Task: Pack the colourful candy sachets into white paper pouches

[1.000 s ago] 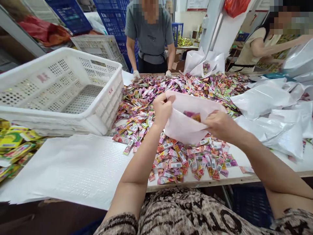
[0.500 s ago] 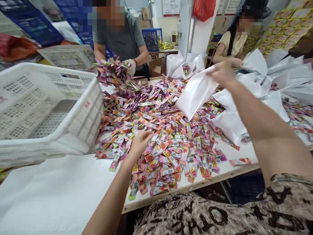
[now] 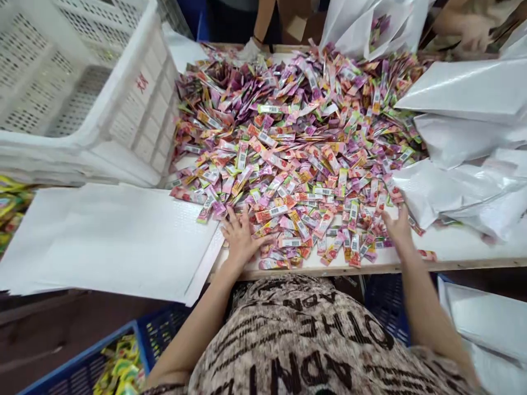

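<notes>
The left hand (image 3: 241,241) is open, its fingers spread at the near left edge of the sachets, and the right hand (image 3: 399,233), also open with the thumb apart from the fingers, is at their near right edge; neither grips anything that shows, whereas half a second ago the right one held up a white bag, which cannot now be told from the others, so the work appears to have turned from the bag to the loose sachets lying between the hands. The table (image 3: 453,252) runs across the scene, and over its middle spreads the heap of sachets (image 3: 288,148), deepest on the far side and thinning toward the near edge. The white crate (image 3: 142,109) stands at the far left, its visible floor bare, with flat white sheets (image 3: 111,241) stacked on its near side, just beside the left hand. White bags (image 3: 473,186) lie piled on the right, close to the right hand, and a smaller upright bag (image 3: 354,27) at the far side shows sachets in its mouth. Smallest is a single sachet (image 3: 427,255) near the right wrist
</notes>
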`<action>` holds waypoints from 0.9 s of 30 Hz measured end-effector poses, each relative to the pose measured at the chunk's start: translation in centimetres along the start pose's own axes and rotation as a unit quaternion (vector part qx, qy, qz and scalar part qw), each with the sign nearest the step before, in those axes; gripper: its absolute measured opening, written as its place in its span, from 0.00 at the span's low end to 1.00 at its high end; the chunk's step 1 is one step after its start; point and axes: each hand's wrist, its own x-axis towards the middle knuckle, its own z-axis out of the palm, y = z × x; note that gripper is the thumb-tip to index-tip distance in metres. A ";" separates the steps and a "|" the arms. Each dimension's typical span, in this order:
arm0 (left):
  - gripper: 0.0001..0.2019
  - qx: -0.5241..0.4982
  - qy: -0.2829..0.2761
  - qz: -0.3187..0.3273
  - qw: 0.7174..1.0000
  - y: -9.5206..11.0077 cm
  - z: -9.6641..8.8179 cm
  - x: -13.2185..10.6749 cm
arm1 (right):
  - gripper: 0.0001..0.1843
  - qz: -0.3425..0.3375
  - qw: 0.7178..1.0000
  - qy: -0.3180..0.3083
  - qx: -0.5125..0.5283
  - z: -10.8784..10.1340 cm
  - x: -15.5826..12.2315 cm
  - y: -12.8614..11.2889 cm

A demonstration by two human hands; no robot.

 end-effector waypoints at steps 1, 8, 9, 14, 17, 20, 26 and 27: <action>0.66 0.000 0.008 -0.006 1.000 0.4 0.5 0.5 | 0.64 0.064 0.997 0.016 0.026 2.0 -2.8 0.2; 0.42 -0.005 -0.049 0.053 0.997 9.5 3.6 4.1 | 0.75 -0.061 0.979 -0.065 0.182 11.4 -3.7 -12.7; 0.37 -0.015 -0.055 0.075 0.996 10.8 4.0 4.2 | 0.77 -0.087 0.975 -0.085 0.184 12.4 -2.7 -15.3; 0.33 -0.032 -0.075 0.171 0.982 11.8 3.9 4.5 | 0.84 -0.064 0.993 -0.101 -0.010 16.3 -1.5 -24.1; 0.32 -0.055 -0.098 0.231 0.966 8.5 2.0 4.9 | 0.78 -0.044 0.988 -0.057 -0.133 17.5 -1.8 -25.9; 0.22 -0.137 -0.100 0.296 0.940 5.7 -0.4 5.3 | 0.62 -0.059 0.983 -0.044 -0.165 17.6 -0.8 -26.3; 0.22 -0.319 -0.084 0.093 0.940 4.6 -1.2 4.4 | 0.49 -0.144 0.977 -0.111 -0.108 14.1 3.3 -23.8; 0.27 -0.338 -0.099 0.068 0.933 4.9 -0.8 4.1 | 0.51 -0.170 0.974 -0.127 -0.078 13.1 4.2 -23.0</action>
